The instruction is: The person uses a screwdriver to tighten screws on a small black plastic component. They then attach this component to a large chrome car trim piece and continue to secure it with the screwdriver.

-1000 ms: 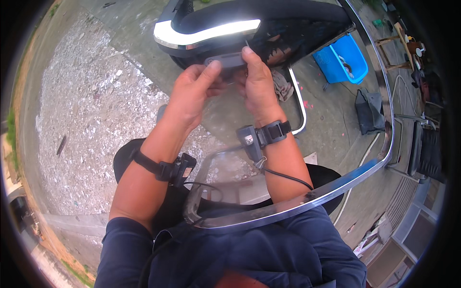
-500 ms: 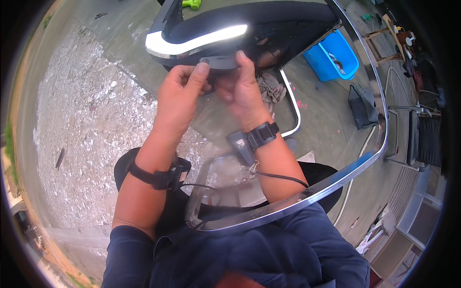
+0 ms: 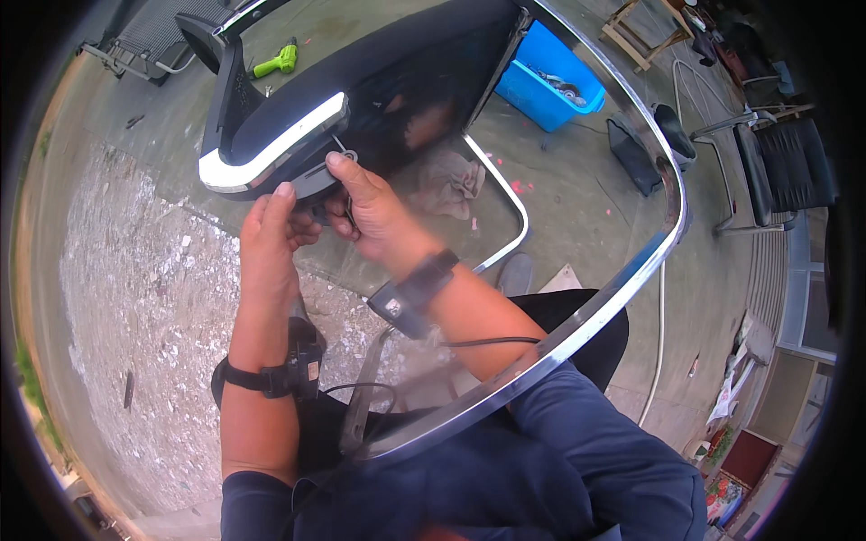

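Observation:
A chair with a black seat (image 3: 388, 68) and a bent chrome frame (image 3: 622, 290) lies tipped over in front of me, one frame bar crossing above my lap. Beneath a bright chrome strip (image 3: 280, 144) I hold a long dark grey plastic piece (image 3: 316, 180) with a round hole at its right end. My left hand (image 3: 269, 236) pinches its left end, thumb on top and fingers curled below. My right hand (image 3: 372, 209) grips the right end, its thumb beside the hole. The fingers' undersides are partly hidden.
A lime-green power drill (image 3: 278, 59) lies on the concrete beyond the chair. Blue tub (image 3: 541, 95) with tools, grey rag (image 3: 449, 183) and dark bag (image 3: 634, 155) stand or lie to the right. Another black chair (image 3: 785, 167) is at far right; pale rubble (image 3: 144, 298) covers the ground left.
The seat, the grey piece and both hands have shifted left and slightly down in view. My right thumb, raised before, now presses on the piece. The drill shows more fully.

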`<state>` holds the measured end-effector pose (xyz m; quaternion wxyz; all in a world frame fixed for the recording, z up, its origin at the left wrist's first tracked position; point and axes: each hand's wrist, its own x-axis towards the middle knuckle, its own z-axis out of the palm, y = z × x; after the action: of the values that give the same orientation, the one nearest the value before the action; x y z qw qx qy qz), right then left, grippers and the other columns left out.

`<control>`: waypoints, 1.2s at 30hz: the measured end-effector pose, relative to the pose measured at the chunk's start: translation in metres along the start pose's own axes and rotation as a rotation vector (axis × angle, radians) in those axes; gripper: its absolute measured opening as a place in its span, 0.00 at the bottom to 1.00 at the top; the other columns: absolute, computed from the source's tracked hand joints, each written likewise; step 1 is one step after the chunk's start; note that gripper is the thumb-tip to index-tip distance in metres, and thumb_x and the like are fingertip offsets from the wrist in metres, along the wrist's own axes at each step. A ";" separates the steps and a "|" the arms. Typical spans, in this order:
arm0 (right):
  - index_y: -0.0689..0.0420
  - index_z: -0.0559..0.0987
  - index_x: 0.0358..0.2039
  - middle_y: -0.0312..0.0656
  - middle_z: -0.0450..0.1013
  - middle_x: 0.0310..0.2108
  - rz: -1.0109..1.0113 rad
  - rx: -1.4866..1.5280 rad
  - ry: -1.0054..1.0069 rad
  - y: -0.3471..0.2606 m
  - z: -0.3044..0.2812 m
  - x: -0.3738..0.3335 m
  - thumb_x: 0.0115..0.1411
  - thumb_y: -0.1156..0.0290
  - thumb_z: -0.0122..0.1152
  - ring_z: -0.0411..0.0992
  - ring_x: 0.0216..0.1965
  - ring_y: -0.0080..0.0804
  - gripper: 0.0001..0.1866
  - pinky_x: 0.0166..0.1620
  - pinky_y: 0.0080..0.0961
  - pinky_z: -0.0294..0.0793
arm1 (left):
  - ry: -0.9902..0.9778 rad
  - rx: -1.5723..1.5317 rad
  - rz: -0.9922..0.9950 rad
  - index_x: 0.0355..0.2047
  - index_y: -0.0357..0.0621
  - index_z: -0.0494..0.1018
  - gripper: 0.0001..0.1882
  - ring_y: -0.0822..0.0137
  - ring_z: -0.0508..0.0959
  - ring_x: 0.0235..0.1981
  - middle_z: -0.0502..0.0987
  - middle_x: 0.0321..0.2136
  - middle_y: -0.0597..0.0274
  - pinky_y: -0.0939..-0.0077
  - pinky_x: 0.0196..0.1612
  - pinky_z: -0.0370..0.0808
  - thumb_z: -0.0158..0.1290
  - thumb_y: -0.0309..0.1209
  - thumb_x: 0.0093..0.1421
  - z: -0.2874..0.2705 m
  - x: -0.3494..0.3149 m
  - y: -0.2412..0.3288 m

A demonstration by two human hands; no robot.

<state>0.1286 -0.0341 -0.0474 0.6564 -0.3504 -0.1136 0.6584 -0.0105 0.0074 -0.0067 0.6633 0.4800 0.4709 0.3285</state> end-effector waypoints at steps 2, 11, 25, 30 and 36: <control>0.50 0.73 0.32 0.27 0.61 0.19 -0.002 0.019 -0.026 0.001 0.002 -0.004 0.60 0.43 0.63 0.55 0.15 0.14 0.22 0.18 0.14 0.52 | 0.003 -0.001 -0.007 0.41 0.42 0.74 0.21 0.70 0.76 0.26 0.73 0.25 0.66 0.76 0.33 0.73 0.51 0.49 0.66 0.001 -0.001 0.000; 0.51 0.73 0.31 0.26 0.61 0.19 -0.002 0.052 0.022 0.001 0.008 -0.006 0.61 0.46 0.63 0.54 0.14 0.12 0.20 0.18 0.13 0.52 | -0.018 0.036 0.047 0.35 0.43 0.71 0.18 0.73 0.74 0.24 0.72 0.24 0.68 0.79 0.31 0.72 0.52 0.47 0.65 0.001 -0.003 0.001; 0.49 0.73 0.32 0.26 0.60 0.18 -0.004 0.028 0.084 0.002 0.017 -0.013 0.62 0.49 0.62 0.54 0.14 0.13 0.17 0.16 0.13 0.51 | -0.048 -0.016 -0.005 0.31 0.42 0.70 0.18 0.71 0.75 0.23 0.73 0.23 0.63 0.78 0.31 0.73 0.55 0.45 0.63 -0.007 0.001 -0.005; 0.49 0.71 0.31 0.27 0.60 0.19 -0.073 0.004 0.083 0.003 0.013 -0.018 0.62 0.49 0.63 0.55 0.15 0.13 0.18 0.17 0.14 0.51 | -0.128 0.059 0.035 0.33 0.42 0.70 0.19 0.71 0.75 0.25 0.73 0.23 0.63 0.77 0.32 0.72 0.54 0.47 0.63 -0.009 -0.004 -0.007; 0.51 0.73 0.32 0.28 0.63 0.21 -0.109 -0.064 0.108 -0.005 -0.024 -0.032 0.60 0.52 0.66 0.57 0.17 0.15 0.17 0.19 0.15 0.54 | -0.242 0.289 0.035 0.38 0.39 0.71 0.17 0.72 0.77 0.29 0.76 0.27 0.62 0.79 0.36 0.73 0.56 0.43 0.65 -0.003 -0.007 -0.008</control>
<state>0.1438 -0.0714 -0.0512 0.6849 -0.3994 -0.1180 0.5979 -0.0159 0.0001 -0.0123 0.6333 0.6144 0.4216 0.2090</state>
